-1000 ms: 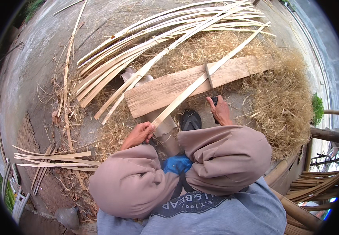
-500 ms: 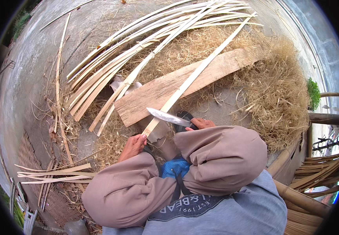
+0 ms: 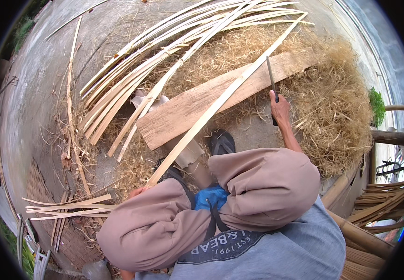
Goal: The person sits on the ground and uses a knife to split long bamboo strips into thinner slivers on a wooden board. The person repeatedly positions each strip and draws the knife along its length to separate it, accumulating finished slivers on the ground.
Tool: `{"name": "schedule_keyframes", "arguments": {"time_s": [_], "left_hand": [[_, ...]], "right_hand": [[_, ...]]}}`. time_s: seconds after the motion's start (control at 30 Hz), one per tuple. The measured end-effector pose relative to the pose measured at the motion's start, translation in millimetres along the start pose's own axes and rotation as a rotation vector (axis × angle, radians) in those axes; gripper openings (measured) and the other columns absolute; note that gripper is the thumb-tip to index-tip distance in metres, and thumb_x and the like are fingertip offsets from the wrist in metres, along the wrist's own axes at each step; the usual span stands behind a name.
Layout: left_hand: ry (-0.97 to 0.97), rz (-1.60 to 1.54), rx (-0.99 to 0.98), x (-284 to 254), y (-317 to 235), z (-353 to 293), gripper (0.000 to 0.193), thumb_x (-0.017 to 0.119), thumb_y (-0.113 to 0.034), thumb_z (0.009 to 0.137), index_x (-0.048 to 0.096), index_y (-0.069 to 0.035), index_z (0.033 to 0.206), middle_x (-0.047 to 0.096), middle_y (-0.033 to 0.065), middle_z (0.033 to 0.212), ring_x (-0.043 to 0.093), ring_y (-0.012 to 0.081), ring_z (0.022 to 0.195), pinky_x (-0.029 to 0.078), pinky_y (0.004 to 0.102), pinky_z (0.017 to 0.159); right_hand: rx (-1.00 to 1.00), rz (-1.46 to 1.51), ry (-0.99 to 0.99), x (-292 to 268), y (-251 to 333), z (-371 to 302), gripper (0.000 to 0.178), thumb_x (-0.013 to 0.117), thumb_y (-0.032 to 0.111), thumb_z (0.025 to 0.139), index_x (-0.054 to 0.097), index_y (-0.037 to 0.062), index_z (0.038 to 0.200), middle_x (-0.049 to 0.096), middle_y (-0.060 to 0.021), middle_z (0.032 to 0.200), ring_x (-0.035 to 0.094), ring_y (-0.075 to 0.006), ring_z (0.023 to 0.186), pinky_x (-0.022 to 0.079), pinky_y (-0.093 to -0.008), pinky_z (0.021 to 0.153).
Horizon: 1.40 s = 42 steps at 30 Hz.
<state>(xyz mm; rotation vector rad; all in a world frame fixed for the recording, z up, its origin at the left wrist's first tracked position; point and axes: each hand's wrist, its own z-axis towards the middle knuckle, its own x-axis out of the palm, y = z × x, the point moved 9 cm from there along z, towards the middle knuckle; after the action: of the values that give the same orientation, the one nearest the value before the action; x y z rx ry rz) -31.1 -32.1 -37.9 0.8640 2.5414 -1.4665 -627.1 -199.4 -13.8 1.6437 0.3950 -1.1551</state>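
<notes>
A long pale bamboo strip (image 3: 230, 91) slants from near my left knee up across a wooden board (image 3: 183, 114). Its near end meets my left hand (image 3: 137, 191), closed on it and largely covered by the trouser leg. Beyond my right knee, my right hand (image 3: 280, 107) grips a knife (image 3: 271, 74) by its dark handle. The blade points away from me, beside the strip and over the board, seen nearly edge-on. Fine shavings (image 3: 332, 107) are heaped around the board's far right end.
Many split strips (image 3: 141, 60) fan out at the far left of the board. A smaller bundle (image 3: 71, 207) lies left of my knee, by a woven mat (image 3: 48, 196). Bamboo poles (image 3: 360, 235) and stacked strips (image 3: 383, 203) stand at the right. My sandalled foot (image 3: 221, 142) is below the board.
My right hand and the knife have moved up and right along the strip, away from my left hand. My left hand has drawn back toward my knee, pulling the strip nearer.
</notes>
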Motion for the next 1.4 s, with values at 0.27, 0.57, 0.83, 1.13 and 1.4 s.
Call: {"name": "schedule_keyframes", "arguments": {"time_s": [0.27,0.57,0.83,1.13,1.4], "left_hand": [[-0.431,0.422,0.339,8.4,-40.0,30.2,0.036,0.056,-0.034,0.110,0.055,-0.007,0.086,0.051,0.0101,0.058,0.050,0.0280,0.047,0.036,0.0420,0.049],[-0.301,0.409,0.228,12.6,-10.9,40.4,0.037,0.058,-0.037,0.108,0.058,-0.006,0.087,0.058,0.0120,0.062,0.057,0.0333,0.053,0.041,0.0481,0.055],[-0.068,0.149,-0.097,-26.1,33.8,-26.6,0.040,0.059,-0.041,0.107,0.060,-0.005,0.091,0.058,0.0095,0.062,0.057,0.0288,0.054,0.041,0.0458,0.054],[0.155,-0.229,-0.181,36.0,-51.2,73.6,0.057,0.059,-0.055,0.106,0.065,-0.003,0.083,0.058,-0.0021,0.061,0.052,0.0108,0.054,0.038,0.0315,0.049],[0.071,-0.186,-0.207,11.7,-38.2,36.3,0.063,0.060,-0.056,0.105,0.063,-0.006,0.066,0.053,-0.0027,0.053,0.046,0.0069,0.046,0.030,0.0281,0.044]], "right_hand": [[-0.705,-0.011,0.594,76.9,167.9,-200.0,0.044,0.066,0.048,0.101,0.063,0.0048,0.093,0.066,-0.0224,0.072,0.066,-0.0448,0.068,0.051,-0.0510,0.062],[-0.245,0.049,0.311,44.6,85.8,-62.9,0.054,0.063,0.053,0.102,0.063,0.0025,0.084,0.065,-0.0210,0.068,0.066,-0.0410,0.064,0.049,-0.0511,0.061],[-0.008,0.033,0.124,6.5,17.9,3.0,0.058,0.061,0.054,0.102,0.063,-0.0006,0.084,0.067,-0.0250,0.071,0.069,-0.0419,0.069,0.051,-0.0521,0.064],[-0.293,0.033,0.454,95.2,110.0,-157.6,0.053,0.063,0.056,0.101,0.063,0.0034,0.094,0.067,-0.0245,0.077,0.070,-0.0449,0.081,0.053,-0.0533,0.071],[-0.073,0.045,0.308,53.1,63.0,-59.5,0.055,0.064,0.054,0.101,0.061,0.0009,0.085,0.063,-0.0262,0.067,0.067,-0.0459,0.067,0.051,-0.0524,0.062]]}}
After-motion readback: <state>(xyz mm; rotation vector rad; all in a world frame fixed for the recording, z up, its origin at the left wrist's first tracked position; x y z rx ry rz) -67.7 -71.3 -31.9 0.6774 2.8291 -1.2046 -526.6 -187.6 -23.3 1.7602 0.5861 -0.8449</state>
